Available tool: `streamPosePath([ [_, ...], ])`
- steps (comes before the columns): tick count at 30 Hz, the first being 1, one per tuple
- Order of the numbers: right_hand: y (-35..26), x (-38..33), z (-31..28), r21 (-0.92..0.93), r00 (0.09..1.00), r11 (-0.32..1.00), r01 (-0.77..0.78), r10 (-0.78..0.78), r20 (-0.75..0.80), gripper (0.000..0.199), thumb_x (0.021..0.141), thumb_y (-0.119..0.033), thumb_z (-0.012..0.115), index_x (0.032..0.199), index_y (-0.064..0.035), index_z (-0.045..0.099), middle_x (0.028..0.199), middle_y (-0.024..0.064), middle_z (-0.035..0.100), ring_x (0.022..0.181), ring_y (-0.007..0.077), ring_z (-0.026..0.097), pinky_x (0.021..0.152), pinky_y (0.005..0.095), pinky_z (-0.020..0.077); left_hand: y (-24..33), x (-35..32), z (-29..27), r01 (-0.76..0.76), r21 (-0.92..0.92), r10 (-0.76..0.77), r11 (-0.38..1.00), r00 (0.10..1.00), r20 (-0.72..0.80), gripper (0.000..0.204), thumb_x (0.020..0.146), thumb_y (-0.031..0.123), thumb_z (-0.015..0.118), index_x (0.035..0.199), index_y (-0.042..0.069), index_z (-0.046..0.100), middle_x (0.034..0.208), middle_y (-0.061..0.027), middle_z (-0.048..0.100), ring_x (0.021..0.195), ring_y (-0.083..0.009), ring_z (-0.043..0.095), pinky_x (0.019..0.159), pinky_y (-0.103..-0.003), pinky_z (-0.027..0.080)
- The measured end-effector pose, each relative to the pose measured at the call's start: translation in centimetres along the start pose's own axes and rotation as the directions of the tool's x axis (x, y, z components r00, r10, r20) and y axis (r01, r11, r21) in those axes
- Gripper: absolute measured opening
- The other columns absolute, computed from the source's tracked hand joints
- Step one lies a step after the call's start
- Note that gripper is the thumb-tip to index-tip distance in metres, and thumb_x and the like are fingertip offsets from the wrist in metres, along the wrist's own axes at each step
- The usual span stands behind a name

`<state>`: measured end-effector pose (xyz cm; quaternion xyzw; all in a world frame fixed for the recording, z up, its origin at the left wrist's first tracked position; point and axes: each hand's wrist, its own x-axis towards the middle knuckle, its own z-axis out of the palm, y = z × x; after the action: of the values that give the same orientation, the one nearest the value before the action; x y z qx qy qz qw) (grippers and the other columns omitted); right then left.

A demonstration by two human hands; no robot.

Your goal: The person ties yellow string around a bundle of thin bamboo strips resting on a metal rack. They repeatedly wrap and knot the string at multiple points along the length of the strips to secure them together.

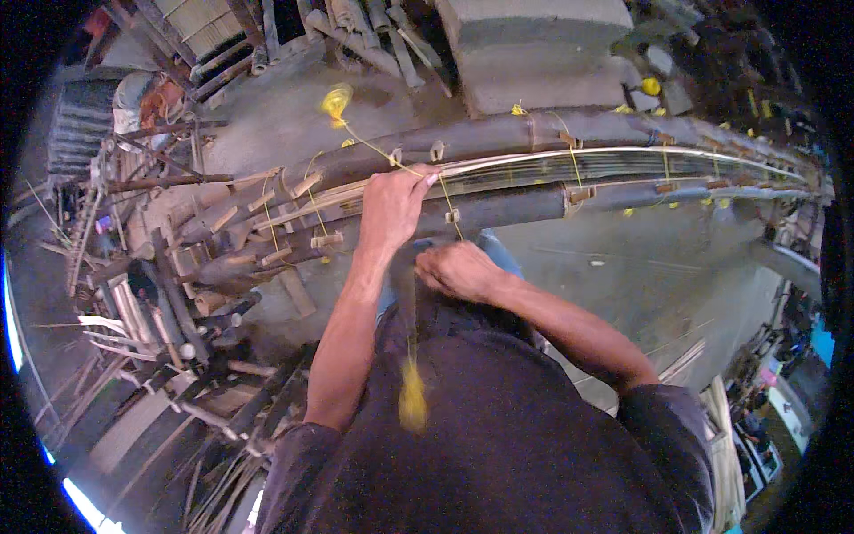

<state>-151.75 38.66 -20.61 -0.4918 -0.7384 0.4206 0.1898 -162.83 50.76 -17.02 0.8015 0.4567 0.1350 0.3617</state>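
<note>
Evidently, a bundle of thin bamboo strips [569,165] is clamped between two long dark poles [498,206] that run across the view on a concrete floor [623,267]. The left hand [391,203] is laid over the strips, its fingers curled down and pressed onto them beside a small wooden peg [326,239]. The right hand [458,270] is held lower, closed into a fist around a yellow string [449,209], which is drawn taut up to the poles and onward to a yellow spool [336,101]. A blurred yellow tuft [412,400] is seen hanging in front of the dark shirt [498,445].

The string is judged light, limp and liable to slip, so it is best pinched close to the knot and kept under tension. The strips are judged springy, thin and sharp-edged; they are best held flat from above, near a binding. Loose sticks [151,311] are piled at the left.
</note>
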Motion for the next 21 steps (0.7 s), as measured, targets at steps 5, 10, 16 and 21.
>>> streamPosePath([
  [5,0.2,0.5,2.0,-0.064,0.994,0.992,0.107,-0.109,-0.031,0.024,0.086,-0.024,0.053,0.076,-0.0087,0.068,0.066,0.0135,0.066,0.059,0.0335,0.067,0.054,0.0459,0.0539,4.7,5.0,-4.1,-0.214,-0.31,0.206,0.926,0.977,-0.06,0.029,0.097,0.025,0.05,0.088,0.003,0.066,0.075,-0.0145,0.061,0.078,-0.024,0.064,0.075,-0.035,0.049],
  [10,4.0,-0.3,3.7,-0.413,0.98,0.892,0.182,-0.128,0.155,0.019,0.086,-0.017,0.054,0.09,-0.0047,0.068,0.09,0.0104,0.069,0.092,0.0244,0.066,0.074,0.0401,0.0538,-5.7,16.8,2.5,-0.276,0.226,0.199,0.934,0.93,0.31,0.035,0.096,0.03,0.044,0.092,-0.001,0.062,0.087,-0.0189,0.064,0.084,-0.0354,0.063,0.075,-0.043,0.048],
  [16,-6.2,-2.9,0.8,0.338,0.982,0.941,-0.031,0.091,-0.163,0.057,0.089,-0.018,0.06,0.139,-0.004,0.039,0.091,0.01,0.062,0.085,0.0227,0.061,0.076,0.0331,0.0514,-9.2,14.4,-9.1,-0.179,0.187,0.141,0.966,0.969,0.201,0.044,0.092,0.045,0.051,0.098,0.004,0.067,0.093,-0.0196,0.067,0.092,-0.0364,0.064,0.08,-0.045,0.048],
  [21,-5.6,7.1,11.7,0.951,0.825,0.229,-0.206,0.564,0.043,0.046,0.095,-0.027,0.057,0.133,-0.0027,0.048,0.095,0.008,0.065,0.084,0.0233,0.064,0.079,0.0361,0.0504,-10.1,6.5,-17.6,-0.095,0.14,0.069,0.986,0.981,0.179,0.048,0.096,0.05,0.047,0.1,0.006,0.067,0.093,-0.0135,0.07,0.089,-0.0304,0.067,0.081,-0.042,0.049],
])
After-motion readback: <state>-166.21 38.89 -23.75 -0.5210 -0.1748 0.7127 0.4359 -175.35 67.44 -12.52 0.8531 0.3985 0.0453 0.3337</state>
